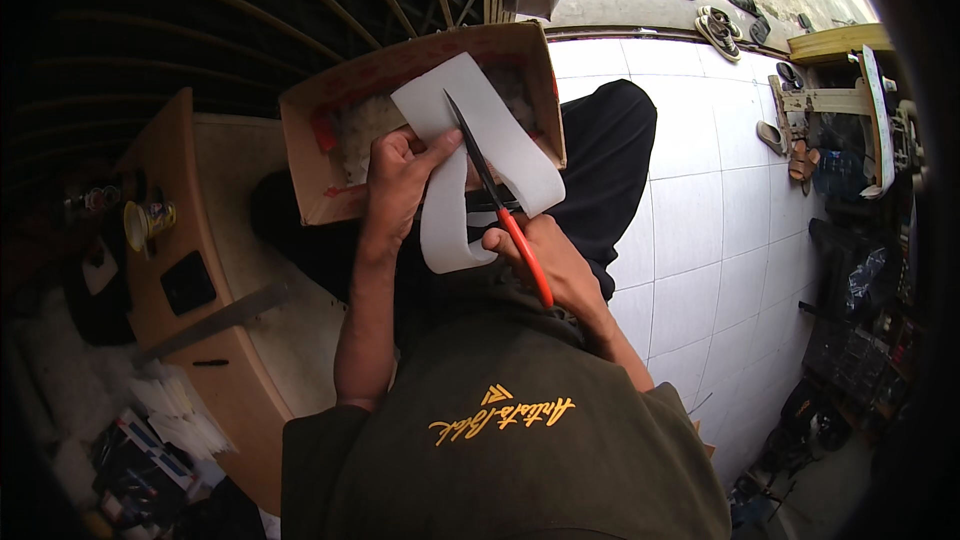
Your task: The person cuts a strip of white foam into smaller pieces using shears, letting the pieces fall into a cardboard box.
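One long, white, flexible, looped strip (508,145) is held at twelve o'clock, pinched firmly in the left hand (398,180). One pair of red-handled, dark-bladed scissors (484,170) is gripped by the right hand (558,258); only one blade can be made out clearly. At eleven o'clock, one open, brown cardboard box (335,202) is partly hidden behind the strip, and its whitish contents are hard to identify.

Left hand (397,175): a smooth, matt strip (510,152), papery by its look! Right hand (555,252): scissors (505,216), metal blades (473,145), glossy plastic handle (527,260)! Just beyond the grip, matt cardboard box (335,205); under the grip, dull cloth trousers (615,155); well left, smooth wood-look panel (190,220); off right, smooth, shiny floor tiles (690,200)!
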A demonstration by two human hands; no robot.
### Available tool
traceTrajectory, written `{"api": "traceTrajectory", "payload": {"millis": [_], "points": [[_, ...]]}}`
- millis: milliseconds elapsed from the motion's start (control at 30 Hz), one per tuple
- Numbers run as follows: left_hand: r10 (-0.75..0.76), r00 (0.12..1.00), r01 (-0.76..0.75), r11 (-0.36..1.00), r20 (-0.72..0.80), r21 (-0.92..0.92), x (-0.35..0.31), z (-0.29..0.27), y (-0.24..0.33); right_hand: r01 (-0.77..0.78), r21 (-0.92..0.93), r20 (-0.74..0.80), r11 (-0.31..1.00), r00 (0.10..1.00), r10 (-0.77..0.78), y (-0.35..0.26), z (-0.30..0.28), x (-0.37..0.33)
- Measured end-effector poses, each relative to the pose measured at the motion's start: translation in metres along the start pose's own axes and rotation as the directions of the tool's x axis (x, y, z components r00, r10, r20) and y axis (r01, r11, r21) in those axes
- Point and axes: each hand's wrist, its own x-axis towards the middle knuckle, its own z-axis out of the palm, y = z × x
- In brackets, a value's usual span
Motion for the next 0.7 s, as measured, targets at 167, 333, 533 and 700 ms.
{"api": "traceTrajectory", "payload": {"millis": [167,333,533,700], "points": [[-0.038,0.999,0.036,0.998,0.033,0.045,0.0,-0.003,0.006,-0.01,-0.054,0.02,0.999,1.0,0.011,-0.003,-0.004,0.001],[-0.025,0.998,0.026,1.0,-0.065,0.0,-0.006,0.001,0.015,0.078,-0.041,-0.067,0.996,0.995,-0.081,0.002,-0.001,0.004],[0.045,0.993,-0.048,0.998,-0.112,-0.027,0.0,0.003,0.002,-0.029,-0.052,-0.002,0.998,1.0,0.029,0.001,-0.003,-0.002],[-0.029,1.0,0.029,0.999,0.011,-0.036,0.001,-0.004,0.0,0.055,0.014,0.013,0.998,0.998,-0.055,0.008,-0.003,0.001]]}}
